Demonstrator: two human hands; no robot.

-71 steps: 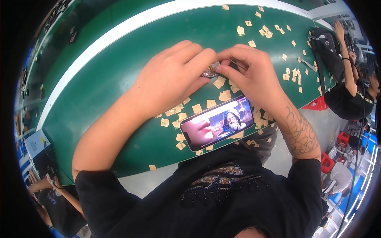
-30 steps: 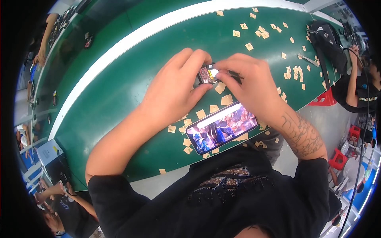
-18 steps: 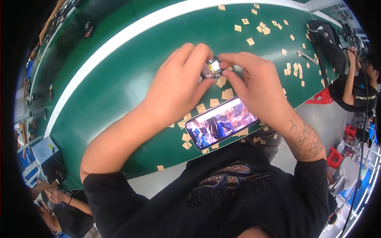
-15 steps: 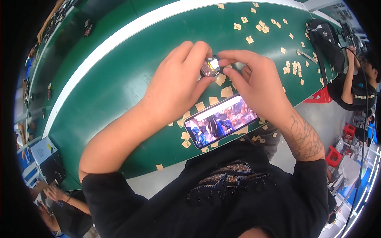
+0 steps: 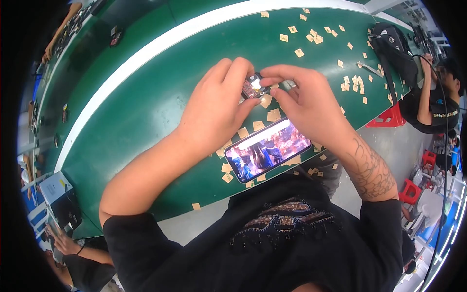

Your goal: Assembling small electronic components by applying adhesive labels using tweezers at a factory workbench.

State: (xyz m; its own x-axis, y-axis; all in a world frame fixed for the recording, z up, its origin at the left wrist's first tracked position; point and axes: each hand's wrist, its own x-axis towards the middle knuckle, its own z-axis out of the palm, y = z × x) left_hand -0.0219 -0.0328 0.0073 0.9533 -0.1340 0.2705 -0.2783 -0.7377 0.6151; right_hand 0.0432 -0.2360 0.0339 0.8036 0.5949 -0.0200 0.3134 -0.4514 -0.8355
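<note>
Circuit module (image 5: 252, 89) is up between the two hands, raised over the green desk (image 5: 141, 104) beyond the phone (image 5: 267, 150); its dark frame, reddish board and white patch (image 5: 256, 83) face upward, though fingers cover parts of both ends. From where I stand, the left hand (image 5: 214, 100) has the firmer grip, holding the module's left end between the fingers on the far side and the thumb on the near side; the right hand (image 5: 305, 95) is at the other end, its grip narrow, forefinger and thumb slightly apart near the edge; whether they pinch anything there, I cannot tell.

By its look I would judge the thing light, easily borne by one hand; the frame seems stiff, while the exposed board and its little parts look fragile and unlikely to forgive a hard squeeze; smooth edges might turn slippery under dry fingertips. Best to take hold of the outer frame, on opposite sides, and keep pressure off the bare board; the left grip, across the near and far edges, seems a sound one.

Tan paper squares (image 5: 273, 115) lie scattered on the desk; several sit just beside the phone, others well apart on the far right.
</note>
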